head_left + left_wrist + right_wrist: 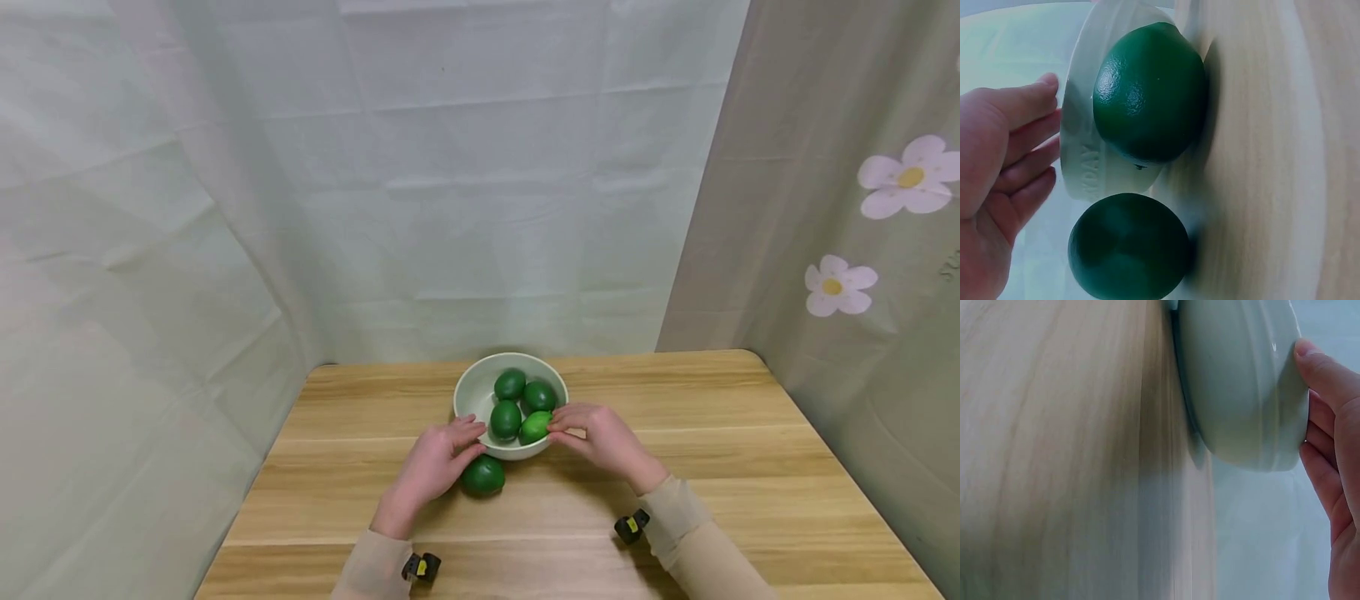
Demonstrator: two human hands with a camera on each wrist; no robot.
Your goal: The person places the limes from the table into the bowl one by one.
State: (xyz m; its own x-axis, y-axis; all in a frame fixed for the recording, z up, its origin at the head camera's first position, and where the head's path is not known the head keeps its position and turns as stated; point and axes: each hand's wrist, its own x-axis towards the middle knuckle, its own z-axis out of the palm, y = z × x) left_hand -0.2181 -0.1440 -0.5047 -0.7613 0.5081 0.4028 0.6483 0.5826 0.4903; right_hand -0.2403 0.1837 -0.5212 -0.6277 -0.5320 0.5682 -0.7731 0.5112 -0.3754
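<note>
A pale bowl [512, 452] stands on the table with several dark green limes [506, 419] and one brighter green lime [536, 427] inside. My right hand [600, 435] reaches over the right rim, thumb and fingertips pinching the end of the brighter lime. In the right wrist view its thumb lies at the rim, and the other fingertips are hidden behind the bowl. My left hand [438, 457] is at the front left rim, its fingers [1032, 103] loosely extended and holding nothing. Below it, a dark lime [1150, 94] and another dark lime [1129, 247] lie outside the bowl.
The wooden table [735, 467] ends just behind the bowl at a hanging pale cloth [480, 250]. A flowered curtain [817, 192] borders the right side. Black wrist cameras [632, 527] sit on both sleeves.
</note>
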